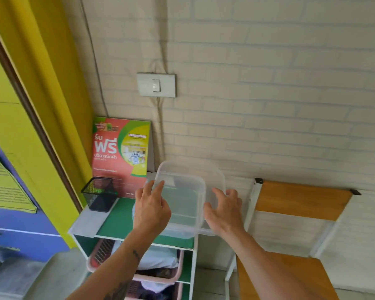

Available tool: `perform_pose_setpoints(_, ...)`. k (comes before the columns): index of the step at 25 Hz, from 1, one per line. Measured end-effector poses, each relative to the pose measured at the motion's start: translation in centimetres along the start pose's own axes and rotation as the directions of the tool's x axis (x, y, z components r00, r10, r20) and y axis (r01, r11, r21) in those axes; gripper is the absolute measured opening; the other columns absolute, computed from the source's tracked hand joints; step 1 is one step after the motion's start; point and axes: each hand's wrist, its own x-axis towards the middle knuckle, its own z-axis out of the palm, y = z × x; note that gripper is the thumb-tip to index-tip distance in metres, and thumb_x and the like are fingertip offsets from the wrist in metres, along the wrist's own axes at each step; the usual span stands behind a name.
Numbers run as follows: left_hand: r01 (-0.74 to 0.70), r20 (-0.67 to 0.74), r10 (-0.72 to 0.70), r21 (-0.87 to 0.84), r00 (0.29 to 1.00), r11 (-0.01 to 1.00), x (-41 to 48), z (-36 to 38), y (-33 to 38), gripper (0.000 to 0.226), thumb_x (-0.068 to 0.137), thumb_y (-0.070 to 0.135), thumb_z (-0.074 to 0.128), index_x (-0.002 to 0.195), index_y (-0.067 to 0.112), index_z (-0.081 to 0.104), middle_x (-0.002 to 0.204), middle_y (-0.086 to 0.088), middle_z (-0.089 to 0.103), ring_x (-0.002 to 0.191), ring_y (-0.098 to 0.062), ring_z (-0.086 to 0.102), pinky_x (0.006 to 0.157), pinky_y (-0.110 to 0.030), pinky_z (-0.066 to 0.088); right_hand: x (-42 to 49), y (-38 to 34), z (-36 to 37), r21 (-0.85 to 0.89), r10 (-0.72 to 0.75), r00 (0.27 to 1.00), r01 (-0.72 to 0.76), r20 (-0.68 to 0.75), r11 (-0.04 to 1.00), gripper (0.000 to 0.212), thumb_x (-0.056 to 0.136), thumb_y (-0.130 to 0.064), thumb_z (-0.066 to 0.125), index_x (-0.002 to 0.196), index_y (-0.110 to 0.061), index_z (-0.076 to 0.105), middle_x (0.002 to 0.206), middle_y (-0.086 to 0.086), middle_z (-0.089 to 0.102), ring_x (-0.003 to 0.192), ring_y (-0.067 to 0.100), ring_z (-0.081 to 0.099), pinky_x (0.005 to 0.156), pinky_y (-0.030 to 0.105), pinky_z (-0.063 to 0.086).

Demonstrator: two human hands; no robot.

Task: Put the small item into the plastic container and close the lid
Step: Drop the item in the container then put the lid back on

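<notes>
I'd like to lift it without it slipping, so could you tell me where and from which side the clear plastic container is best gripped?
Grip the clear plastic container by its two long side walls, one hand from each side, as the left hand and right hand are placed now. Its boxy shape with rounded corners is too wide for one hand, and the smooth walls probably want opposing pressure under the rim.

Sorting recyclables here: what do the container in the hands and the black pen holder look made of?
The container looks like clear, slightly frosted plastic: the green shelf top shows through it. The pen holder looks like black wire mesh, probably metal, since light passes through its grid.
</notes>
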Motion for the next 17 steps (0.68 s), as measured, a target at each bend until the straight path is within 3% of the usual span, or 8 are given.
perform_pose_setpoints(9,-0.014,0.158,0.010,0.025,0.987,1.000,3.5,0.5,-6.2,0.054,0.086,0.011,0.043,0.140,0.016,0.043,0.140,-0.011,0.048,0.110,-0.031,0.042,0.098,-0.046,0.043,1.6,-4.3,5.2,-0.124,0.132,0.986,-0.120,0.100,0.985,0.063,0.084,-0.045,0.043,0.143,-0.025,0.036,0.133,0.007,0.030,0.121,0.028,0.029,0.094,0.042,0.039)
perform_pose_setpoints(17,0.005,0.250,-0.016,0.045,0.968,0.999,3.9,1.0,-7.8,0.055,0.089,0.018,0.043,0.144,0.018,0.037,0.141,-0.011,0.045,0.115,-0.028,0.039,0.101,-0.044,0.040,1.6,-4.6,6.5,-0.174,0.133,0.987,-0.115,0.092,0.978,0.062,0.086,-0.044,0.044,0.144,-0.024,0.035,0.133,0.006,0.030,0.120,0.027,0.031,0.095,0.041,0.040)
